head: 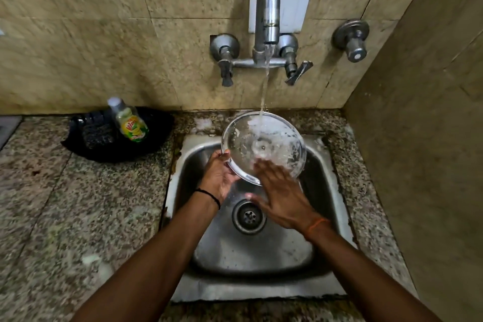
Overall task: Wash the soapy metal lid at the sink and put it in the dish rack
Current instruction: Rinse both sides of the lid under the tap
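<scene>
Left hand (220, 178) grips the round metal lid (264, 145) at its lower-left rim, fingers curled under the edge, thumb on the upper face. Right hand (281, 196) is flat and spread, not gripping; fingertips lie on the lid's lower face near centre and look motion-blurred. Lid is held tilted, concave side up toward the camera, over the back half of the steel sink (321, 165), under the tap. Water stream (265, 86) runs from the spout of the wall-mounted mixer tap (266, 8) and hits the lid above its centre; water sheets across the surface, and specks of foam cling along the rim. Drain (248, 215) sits below and between the two hands, uncovered. Black thread band on the left wrist (209, 196), orange thread on the right wrist (317, 225). To the left of the sink, on the speckled granite counter (78, 204), a black tray (86, 136) holds a dish-soap bottle (129, 123) with a yellow-green label, leaning toward the wall. A separate single tap (352, 39) sits on the wall to the right of the mixer. Soap residue shows on the counter just behind the sink rim.
</scene>
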